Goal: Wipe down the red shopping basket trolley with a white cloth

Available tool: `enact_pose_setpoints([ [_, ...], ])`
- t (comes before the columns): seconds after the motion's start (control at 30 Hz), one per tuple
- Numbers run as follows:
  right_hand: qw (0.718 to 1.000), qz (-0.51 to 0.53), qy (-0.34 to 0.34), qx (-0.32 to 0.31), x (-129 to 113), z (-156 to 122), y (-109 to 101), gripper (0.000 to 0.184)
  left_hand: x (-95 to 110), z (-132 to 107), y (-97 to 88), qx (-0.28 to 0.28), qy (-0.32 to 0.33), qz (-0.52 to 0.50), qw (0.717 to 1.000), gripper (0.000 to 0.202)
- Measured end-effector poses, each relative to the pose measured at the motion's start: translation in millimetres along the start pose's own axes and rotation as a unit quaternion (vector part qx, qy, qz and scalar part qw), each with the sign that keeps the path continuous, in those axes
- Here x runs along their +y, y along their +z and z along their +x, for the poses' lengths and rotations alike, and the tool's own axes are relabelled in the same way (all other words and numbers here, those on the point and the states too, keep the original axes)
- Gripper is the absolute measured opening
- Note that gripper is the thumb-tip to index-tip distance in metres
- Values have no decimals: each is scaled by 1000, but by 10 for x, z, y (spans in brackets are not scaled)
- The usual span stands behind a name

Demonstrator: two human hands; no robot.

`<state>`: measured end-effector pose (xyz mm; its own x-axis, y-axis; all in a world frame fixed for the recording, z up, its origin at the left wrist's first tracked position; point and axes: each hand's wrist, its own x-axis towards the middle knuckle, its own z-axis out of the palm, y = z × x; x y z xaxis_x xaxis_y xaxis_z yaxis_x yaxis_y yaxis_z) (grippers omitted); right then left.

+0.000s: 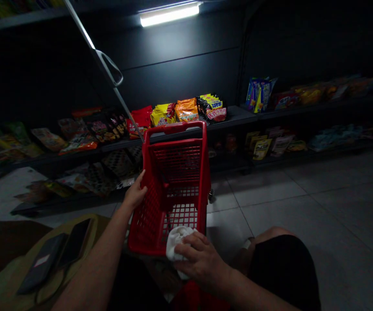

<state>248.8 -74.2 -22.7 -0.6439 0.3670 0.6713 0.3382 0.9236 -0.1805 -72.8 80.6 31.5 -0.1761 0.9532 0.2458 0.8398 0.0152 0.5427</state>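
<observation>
A red plastic shopping basket (176,194) with slatted walls stands in front of me, its carrying handle raised at the far end. My left hand (136,191) grips its left side wall, thumb and fingers near the upper rim. In my right hand (201,255) is a crumpled white cloth (175,242), held at the near rim of the basket. My fingers are curled over the cloth. Inside, the basket shows only its grid floor and walls.
Snack packets (186,110) line the dark shelf behind the basket. A metal pole with a loop (111,71) slants down to the basket's far left corner. At lower left, a phone (75,242) and a dark device (43,262) lie on a tan surface. Tiled floor (270,203) extends right.
</observation>
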Motion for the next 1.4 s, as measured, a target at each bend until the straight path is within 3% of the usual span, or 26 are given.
enact_pose_setpoints([
  [0.17, 999, -14, 2, 49, -144, 61, 242, 8, -2, 106, -43, -23, 37, 3, 999, 83],
  [0.33, 998, -30, -13, 53, -130, 67, 432, 11, 262, 78, -17, -38, 13, 97, 994, 80],
  [0.47, 999, 18, -35, 12, 80, 56, 298, 17, 414, -512, 63, -27, -7, 182, 983, 62],
  [0.53, 995, 58, -73, -34, 282, 93, 124, 21, 380, -891, 102, 16, -24, 214, 976, 62],
  [0.6, 988, 86, -100, -77, 520, 173, -68, 26, 313, -1174, 127, 44, -41, 201, 978, 60],
  [0.67, 985, 93, -94, -108, 740, 282, -213, 28, 259, -1297, 143, 51, -39, 146, 987, 55],
  [0.73, 988, 82, -65, -117, 883, 388, -271, 27, 238, -1285, 158, 58, -38, 104, 992, 50],
  [0.83, 992, 54, -18, -110, 905, 477, -214, 21, 247, -1180, 182, 61, -43, 96, 993, 44],
  [0.97, 995, 45, 5, -85, 702, 452, -48, 20, 223, -1125, 166, 61, -44, 102, 992, 41],
  [1.1, 996, 62, 5, -58, 476, 399, 92, 20, 51, -1088, 75, 61, -26, 103, 992, 42],
  [1.27, 993, 108, -49, 24, 341, 401, 241, 22, -237, -884, -25, 27, 37, 66, 997, 41],
  [1.4, 987, 107, -48, 107, 477, 405, 229, 27, -303, -682, -31, -15, 75, 54, 996, 42],
])
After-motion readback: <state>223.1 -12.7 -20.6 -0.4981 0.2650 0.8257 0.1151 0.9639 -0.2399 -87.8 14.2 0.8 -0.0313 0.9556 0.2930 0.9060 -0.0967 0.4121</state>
